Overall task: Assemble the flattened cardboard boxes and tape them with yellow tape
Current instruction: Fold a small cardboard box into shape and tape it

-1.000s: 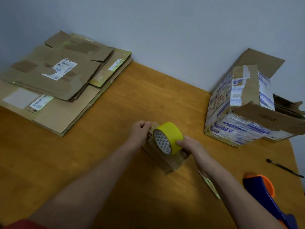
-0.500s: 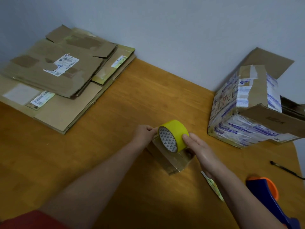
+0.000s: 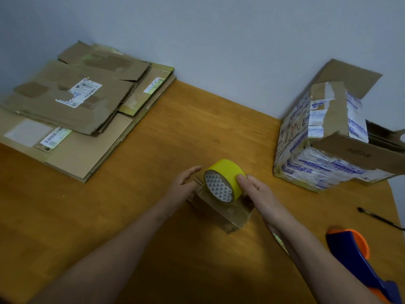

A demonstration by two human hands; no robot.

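A roll of yellow tape (image 3: 225,172) stands on edge on top of a small cardboard box (image 3: 228,212) in the middle of the wooden table (image 3: 153,216). My right hand (image 3: 255,191) holds the roll from the right, fingers against its yellow band. My left hand (image 3: 186,183) is at the box's left end, fingers straight and spread, beside the roll. A stack of flattened cardboard boxes (image 3: 72,110) lies at the far left.
A larger assembled box (image 3: 324,145) with open flaps and printed tape stands at the right, against the wall. A blue and orange tape dispenser (image 3: 359,262) lies at the near right. A black pen (image 3: 381,219) lies beyond it. A yellowish strip (image 3: 279,240) shows under my right forearm.
My left hand has let go of the box's end and its fingers have straightened. The roll and my right hand have stayed on the box.
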